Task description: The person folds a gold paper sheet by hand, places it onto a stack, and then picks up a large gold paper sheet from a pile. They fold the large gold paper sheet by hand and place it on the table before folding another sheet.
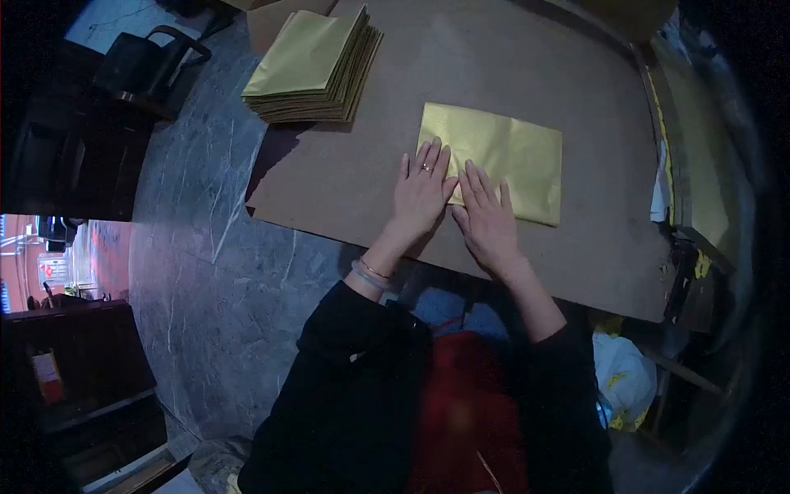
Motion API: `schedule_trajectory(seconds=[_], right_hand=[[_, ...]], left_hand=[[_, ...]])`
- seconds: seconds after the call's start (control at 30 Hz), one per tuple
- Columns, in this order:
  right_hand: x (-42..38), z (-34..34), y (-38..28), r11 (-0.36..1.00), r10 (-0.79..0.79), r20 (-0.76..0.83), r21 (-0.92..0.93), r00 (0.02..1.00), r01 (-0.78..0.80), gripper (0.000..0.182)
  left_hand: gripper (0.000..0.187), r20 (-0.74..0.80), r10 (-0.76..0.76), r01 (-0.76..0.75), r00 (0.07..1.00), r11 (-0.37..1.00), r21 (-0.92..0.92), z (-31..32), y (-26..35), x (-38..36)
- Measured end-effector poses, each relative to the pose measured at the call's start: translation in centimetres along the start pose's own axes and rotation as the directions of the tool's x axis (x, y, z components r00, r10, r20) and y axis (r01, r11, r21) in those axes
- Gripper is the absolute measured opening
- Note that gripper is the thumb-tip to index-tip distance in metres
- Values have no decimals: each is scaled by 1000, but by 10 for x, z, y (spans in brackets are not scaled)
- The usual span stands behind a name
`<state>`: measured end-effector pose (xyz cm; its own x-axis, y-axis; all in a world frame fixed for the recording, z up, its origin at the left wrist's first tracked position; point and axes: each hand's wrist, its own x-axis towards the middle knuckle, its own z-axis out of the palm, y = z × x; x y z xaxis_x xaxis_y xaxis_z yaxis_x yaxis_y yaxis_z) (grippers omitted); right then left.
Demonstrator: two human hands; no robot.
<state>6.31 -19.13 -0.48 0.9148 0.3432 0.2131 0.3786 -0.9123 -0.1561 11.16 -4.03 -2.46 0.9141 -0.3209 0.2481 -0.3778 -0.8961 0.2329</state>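
A flat gold-yellow paper piece (514, 160) lies on the brown tabletop (362, 181). My left hand (421, 188), with a ring on one finger and bangles at the wrist, rests palm down at its lower left part, fingers extended. Close beside it, my right hand (487, 216) lies flat on the lower edge of the same piece, fingers stretched out. The thumbs are near each other. Neither hand grips anything. To the upper left, a thick stack of similar gold pieces (309, 58) sits near the table's left edge.
A dark chair (148, 70) stands on the grey marbled floor (222, 239) at the left. Dark wooden furniture (82, 358) is at lower left. A raised board (695, 156) borders the table's right side. A white and yellow bag (625, 375) is below the table at right.
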Motion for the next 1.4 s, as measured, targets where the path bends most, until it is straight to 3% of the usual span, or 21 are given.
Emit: schedule_trajectory(seconds=[0.07, 0.2, 0.23, 0.43, 0.6, 0.67, 0.73, 0.8, 0.83, 0.9, 1.03, 1.4], right_hand=[[-4, -5, 2, 999, 20, 37, 45, 999, -21, 54], [-21, -15, 24, 999, 33, 55, -31, 998, -32, 53], [-27, -16, 33, 996, 72, 51, -51, 996, -69, 52], [-55, -28, 82, 959, 243, 58, -166, 968, -231, 53], [-55, -16, 79, 952, 269, -7, -150, 963, -267, 52], [-50, -10, 66, 889, 369, -61, -266, 927, -372, 51], [-40, -15, 43, 853, 377, -33, -376, 926, -361, 49], [-35, -10, 23, 980, 187, -24, -72, 982, -188, 47], [-34, -7, 15, 979, 188, -27, -71, 982, -190, 47], [-33, -3, 2, 992, 77, -28, 99, 997, -74, 47], [-44, -18, 19, 997, 82, -5, -4, 997, -82, 45], [-64, -35, 95, 975, 221, 89, -6, 971, -221, 47]], left_hand=[[51, -66, 28, -28, 997, 1000, 7, 0, 0, 0], [59, 3, 37, -37, 999, 999, -3, -7, 0, -1], [67, 77, 31, -32, 997, 999, 9, -10, -2, 1], [88, 151, 40, -38, 988, 999, -18, -17, -3, 1], [93, 213, 34, -29, 976, 999, -26, -24, -2, 3], [93, 188, 40, -38, 981, 999, -13, -20, -1, 3], [93, 155, 28, -28, 987, 1000, 0, -16, -1, 2], [92, 140, 34, -35, 990, 999, 2, -16, 1, 1], [92, 132, 30, -31, 991, 1000, 3, -15, 0, 1], [94, 152, 25, -31, 988, 999, 34, -18, 0, 3], [98, 156, 30, -28, 987, 1000, -15, -18, -2, 0], [91, 171, 29, -30, 985, 1000, 3, -18, -3, 2]])
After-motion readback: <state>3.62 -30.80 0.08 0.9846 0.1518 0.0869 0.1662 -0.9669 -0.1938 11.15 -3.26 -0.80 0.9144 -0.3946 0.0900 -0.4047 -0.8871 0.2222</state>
